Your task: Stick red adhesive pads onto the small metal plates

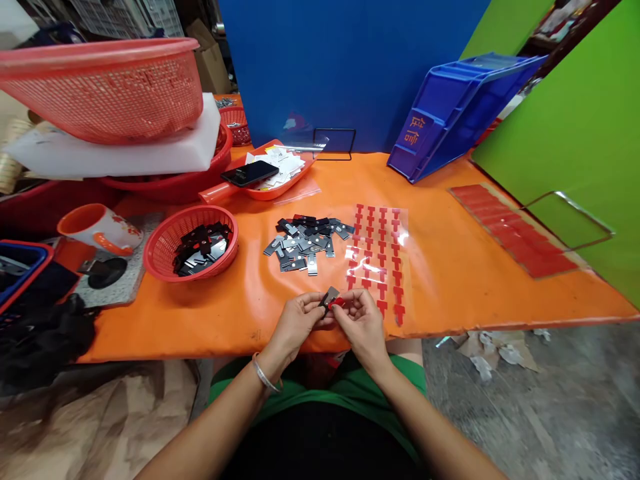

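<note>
Near the table's front edge, my left hand [296, 325] pinches a small black and silver metal piece [331, 295]. My right hand [363, 324] touches the same piece from the right, its fingers closed on a small red sticker [339, 302] lying against it. Just behind my hands is a loose pile of black and silver metal pieces [305, 241]. To the right of the pile lies a clear sheet with rows of red T-shaped stickers [382, 257]. A red basket [154, 248] at the left holds more of the pieces, some with red on them.
A phone [251, 173] rests on a red scoop [285, 193] with white paper slips. An orange-and-white mug [106, 229] lies tilted at left, below a large red basket [115, 87]. A blue bin [440, 120] and red sheet [515, 230] are at right.
</note>
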